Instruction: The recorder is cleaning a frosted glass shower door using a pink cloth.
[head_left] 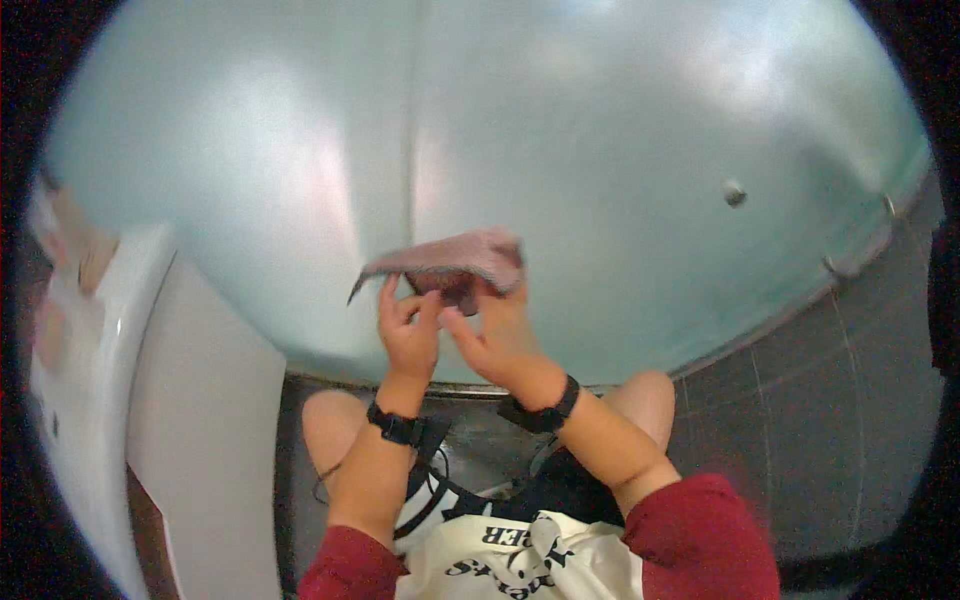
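A pinkish-brown cloth [450, 256], folded over with a darker underside, is spread between my hands in front of the frosted panel. My right hand [508, 340] grips its right end; the fingers go up behind the fabric and the thumb points left. Below the cloth's left part is my left hand [408, 335], its index finger raised to the lower edge and its other fingers curled in against the dark fold. The two thumbs come close together under the cloth. Motion blurs the fingertips, and the cloth hides some of them.
A large pale green frosted glass panel [590, 130] fills the far side, with a small round metal knob [735, 193] on it. A white basin [130, 310] stands at the left, blurred items on it. Grey tiles [800, 400] cover the right side. My knees are just below the panel's bottom edge.
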